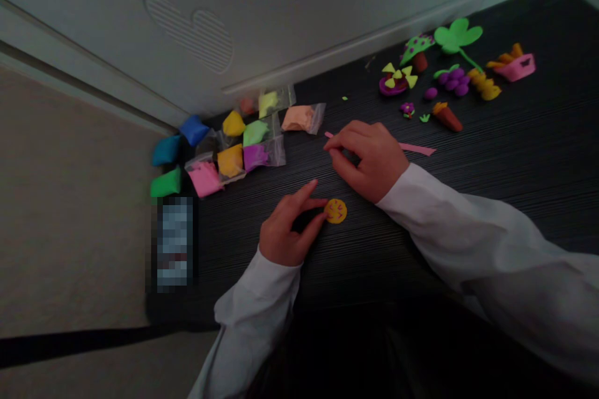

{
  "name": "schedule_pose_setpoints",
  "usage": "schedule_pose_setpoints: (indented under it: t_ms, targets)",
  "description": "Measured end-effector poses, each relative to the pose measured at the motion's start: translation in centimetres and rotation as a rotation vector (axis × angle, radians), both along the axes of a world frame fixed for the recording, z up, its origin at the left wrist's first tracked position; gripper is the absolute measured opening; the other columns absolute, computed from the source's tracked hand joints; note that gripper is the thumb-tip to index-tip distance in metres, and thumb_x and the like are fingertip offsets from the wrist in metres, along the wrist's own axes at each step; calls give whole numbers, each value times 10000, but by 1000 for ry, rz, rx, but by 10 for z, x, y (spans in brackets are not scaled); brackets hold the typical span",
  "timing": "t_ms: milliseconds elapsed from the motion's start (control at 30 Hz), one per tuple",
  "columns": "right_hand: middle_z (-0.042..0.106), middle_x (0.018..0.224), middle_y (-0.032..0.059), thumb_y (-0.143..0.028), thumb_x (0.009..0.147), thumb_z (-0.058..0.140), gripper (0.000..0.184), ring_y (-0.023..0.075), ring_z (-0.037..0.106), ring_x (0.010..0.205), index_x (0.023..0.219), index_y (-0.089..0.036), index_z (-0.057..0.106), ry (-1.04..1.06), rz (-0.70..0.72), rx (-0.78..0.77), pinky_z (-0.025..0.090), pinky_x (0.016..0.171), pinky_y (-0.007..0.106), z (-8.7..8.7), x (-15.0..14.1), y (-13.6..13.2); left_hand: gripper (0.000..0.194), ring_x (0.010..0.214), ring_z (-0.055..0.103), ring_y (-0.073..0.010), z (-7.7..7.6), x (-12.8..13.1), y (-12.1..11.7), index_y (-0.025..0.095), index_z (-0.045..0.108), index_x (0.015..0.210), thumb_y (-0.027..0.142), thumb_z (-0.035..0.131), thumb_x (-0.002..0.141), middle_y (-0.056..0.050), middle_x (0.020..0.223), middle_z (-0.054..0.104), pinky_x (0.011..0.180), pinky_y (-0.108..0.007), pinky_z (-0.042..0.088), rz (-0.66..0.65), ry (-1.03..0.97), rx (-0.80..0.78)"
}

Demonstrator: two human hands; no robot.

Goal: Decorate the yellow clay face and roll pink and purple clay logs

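Observation:
My left hand (287, 227) pinches the left edge of a small round yellow clay disc (336, 211) between thumb and a finger, its index finger raised. Short pinkish-red marks dot the disc's face. Up and to the right, my right hand (367, 159) has its thumb and fingertips pressed together; whatever they hold is too small or hidden to name. A thin pink modelling tool (418, 149) passes beneath or behind that hand, its flared end showing at the right and its tip at the left. Whether the hand grips this tool is unclear.
Bags of coloured clay, including pink (206, 179), purple (255, 157) and peach (299, 118), lie at the left. Clay figures stand back right: a green clover (456, 37), purple grapes (455, 81), a pink fries box (517, 67). A blurred-out rectangular object (175, 242) lies near the left edge.

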State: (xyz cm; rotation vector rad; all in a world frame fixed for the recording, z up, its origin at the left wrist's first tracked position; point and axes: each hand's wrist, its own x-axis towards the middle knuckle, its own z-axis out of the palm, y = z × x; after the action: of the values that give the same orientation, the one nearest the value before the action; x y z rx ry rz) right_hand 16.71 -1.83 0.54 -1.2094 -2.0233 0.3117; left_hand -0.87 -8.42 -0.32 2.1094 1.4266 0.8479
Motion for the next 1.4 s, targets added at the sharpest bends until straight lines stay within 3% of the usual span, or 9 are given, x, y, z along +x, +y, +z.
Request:
schedule_pose_setpoints:
  t_ms: [267,533,767,1033,1400]
  targets:
    - [610,830,16,-192,768,457,144,142,543,781,824,-190,589,-14,4,36,341,700,303,2,0,-2,520,798,607,-128,5,-1,3,192,434,1156,165,617,670,-5,794,654,879,-323,432,95,-357,-239]
    - [616,808,20,-185,752,484,138,145,553,764,832,-187,596,-15,-11,54,362,686,303,0,1,-2,465,793,612,-102,13,2,10,198,445,1130,158,598,693,1,796,667,738,-219,472,107,-669,-376]
    - [612,753,30,-155,748,496,150,137,545,718,869,-164,584,91,79,149,385,645,292,12,2,-12,495,805,615,-130,32,13,34,216,407,1189,188,566,721,-10,824,666,837,-295,442,29,-549,-284]
    - [625,826,26,-184,717,553,156,147,549,774,868,-193,589,-30,134,197,377,714,327,10,-2,-18,558,830,615,-138,17,5,41,192,343,1233,203,564,721,-16,808,670,877,-320,421,48,-559,-289]
    - [614,817,24,-213,715,563,149,143,540,754,861,-203,589,-99,115,274,359,735,347,8,-3,-17,592,735,617,-127,20,8,38,175,326,1216,158,583,683,2,720,650,755,-288,469,46,-605,-230]
